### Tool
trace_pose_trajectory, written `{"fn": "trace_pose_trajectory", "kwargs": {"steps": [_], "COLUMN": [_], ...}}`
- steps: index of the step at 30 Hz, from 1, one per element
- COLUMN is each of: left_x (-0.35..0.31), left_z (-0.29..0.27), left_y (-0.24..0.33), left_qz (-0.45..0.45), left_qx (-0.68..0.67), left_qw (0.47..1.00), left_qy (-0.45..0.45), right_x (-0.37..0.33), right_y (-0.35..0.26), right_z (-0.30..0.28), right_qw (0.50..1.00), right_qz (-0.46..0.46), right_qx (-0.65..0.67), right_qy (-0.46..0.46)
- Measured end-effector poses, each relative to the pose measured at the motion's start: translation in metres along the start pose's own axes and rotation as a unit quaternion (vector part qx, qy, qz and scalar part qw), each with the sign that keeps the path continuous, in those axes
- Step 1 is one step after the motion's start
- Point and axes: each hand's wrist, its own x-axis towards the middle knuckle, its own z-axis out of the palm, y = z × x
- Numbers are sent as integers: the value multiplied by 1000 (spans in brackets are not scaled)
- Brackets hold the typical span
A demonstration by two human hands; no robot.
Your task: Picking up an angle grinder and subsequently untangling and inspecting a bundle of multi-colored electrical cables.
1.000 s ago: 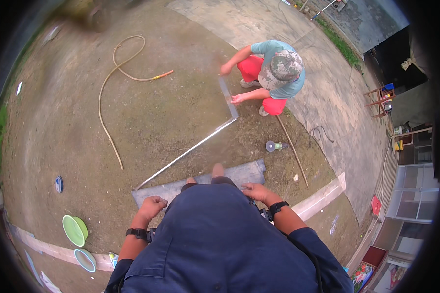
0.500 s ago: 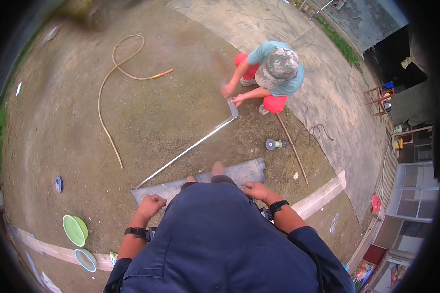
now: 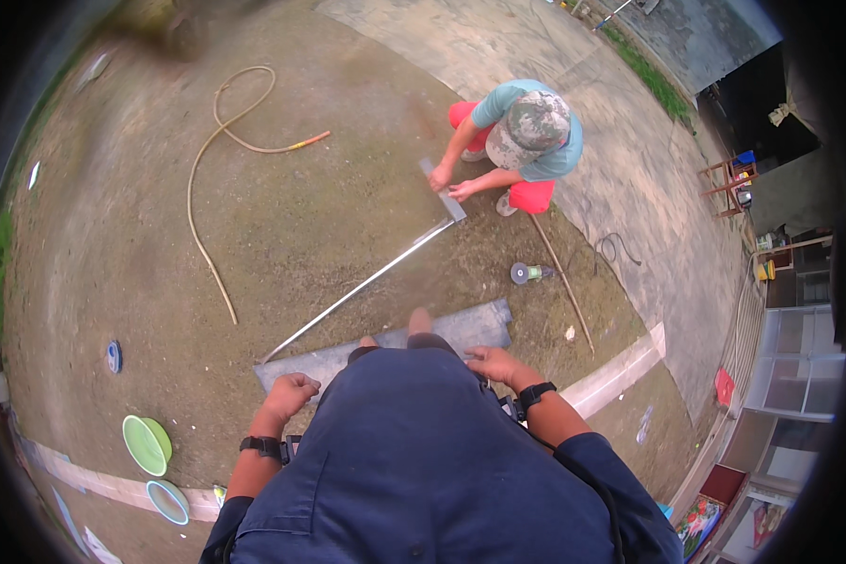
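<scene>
My left hand (image 3: 293, 393) hangs left of my body with its fingers curled together, and nothing shows in it. On the other side my right hand (image 3: 494, 365) has its fingers stretched inward and apart, holding nothing that I can see. Below both hands lies a long grey slab-like sheet (image 3: 348, 357) on the ground, partly hidden by my feet and clothing. Beyond it a thin pale metal rod (image 3: 367, 280) runs slantwise toward a squatting person (image 3: 533, 132). That person's two hands are on a short grey flat piece (image 3: 453, 205) at the rod's far end.
An angle grinder (image 3: 528, 274) lies to the right beside a thin brown stick (image 3: 564, 282) and a dark cable (image 3: 613, 246). A tan hose (image 3: 197, 188) loops at the far left. Nearer left stand a green basin (image 3: 148, 446) and a pale blue basin (image 3: 167, 502).
The other person's hands and the short grey piece have shifted slightly to the right, and the rod's far end with them. My own hands have barely moved.
</scene>
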Motion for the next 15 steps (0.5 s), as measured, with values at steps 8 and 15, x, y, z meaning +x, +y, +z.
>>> {"fn": "trace_pose_trajectory", "kwargs": {"steps": [8,15], "left_x": [2,14], "left_z": [-7,3], "left_y": [-8,-4], "left_qz": [-3,17], "left_qx": [32,97], "left_qw": [999,992], "left_qy": [-39,-74], "right_x": [-35,-89], "right_y": [30,78], "right_z": [26,28], "right_qw": [996,984], "right_qz": [26,102], "right_qx": [68,125], "right_qy": [46,77]}}
